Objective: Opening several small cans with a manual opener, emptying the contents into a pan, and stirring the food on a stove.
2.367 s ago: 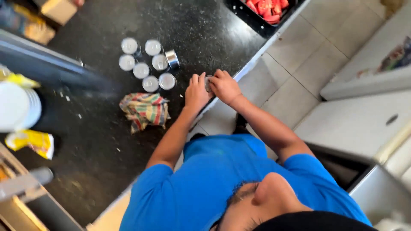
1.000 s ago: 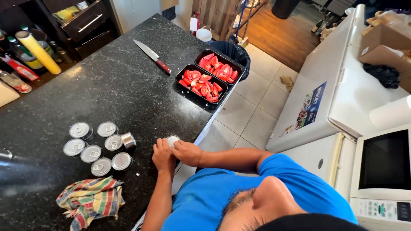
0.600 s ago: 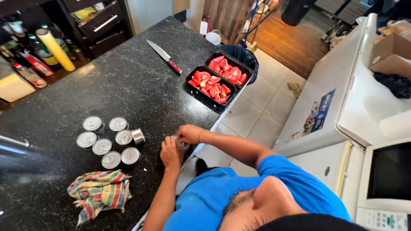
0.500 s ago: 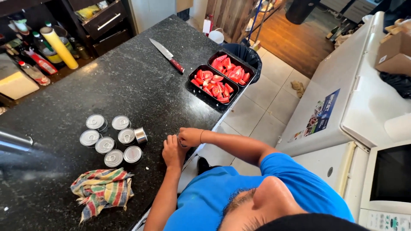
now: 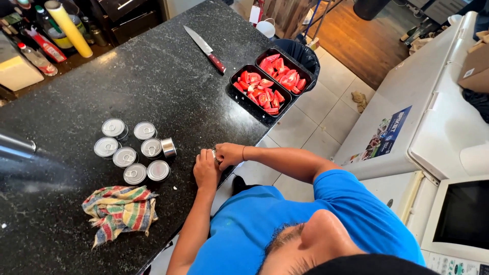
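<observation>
My left hand (image 5: 206, 172) and my right hand (image 5: 229, 154) are closed together around a small silver tin can (image 5: 214, 154) at the front edge of the black stone counter (image 5: 153, 81). The hands hide most of the can. Just left of my hands stands a cluster of several sealed tin cans (image 5: 127, 153) with pull-tab lids. One more can (image 5: 168, 147) lies on its side beside them.
A striped cloth (image 5: 119, 211) lies crumpled below the cans. A red-handled knife (image 5: 206, 49) and two black trays of cut tomatoes (image 5: 262, 89) sit further along the counter, above a black bin (image 5: 304, 55). Bottles (image 5: 48, 30) stand top left. A white chest appliance (image 5: 423, 117) stands at right.
The view has swung round and drifted so the cans and cloth sit lower left. My two hands stay together on the can at the counter edge throughout.
</observation>
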